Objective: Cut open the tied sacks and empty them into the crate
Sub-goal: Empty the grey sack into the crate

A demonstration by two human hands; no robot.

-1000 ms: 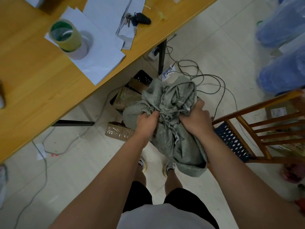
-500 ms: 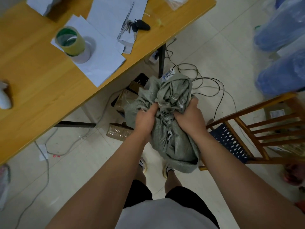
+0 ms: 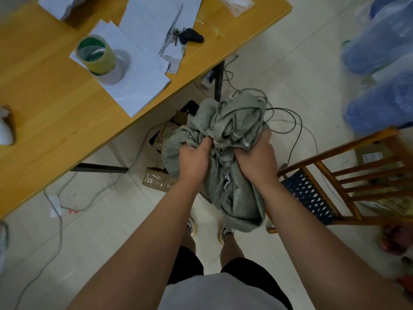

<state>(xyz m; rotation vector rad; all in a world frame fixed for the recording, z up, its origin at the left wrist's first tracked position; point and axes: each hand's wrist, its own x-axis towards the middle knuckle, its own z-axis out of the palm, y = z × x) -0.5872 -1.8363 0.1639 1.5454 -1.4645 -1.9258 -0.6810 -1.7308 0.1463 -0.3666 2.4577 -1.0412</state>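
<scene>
A crumpled grey-green woven sack (image 3: 237, 193) hangs in front of me above the floor. My left hand (image 3: 194, 161) grips its bunched fabric on the left side, and my right hand (image 3: 257, 161) grips the bunch on the right. The gathered top of the sack bulges up between and beyond my knuckles, with loose white threads showing. Below and behind the sack a black crate (image 3: 190, 108) stands on the floor under the table edge, mostly hidden, with brown taped parcels (image 3: 166, 133) in it.
A wooden table (image 3: 55, 130) with papers, tape rolls (image 3: 98, 55) and keys (image 3: 185, 38) fills the upper left. A wooden chair (image 3: 348, 182) stands at the right. Cables (image 3: 290, 121) trail over the tiled floor. Blue water jugs (image 3: 380, 63) sit far right. Another parcel (image 3: 156, 180) lies on the floor.
Both hands have kept their grip and bunched the sack tighter, drawing closer together. The sack's top has been gathered upward a little.
</scene>
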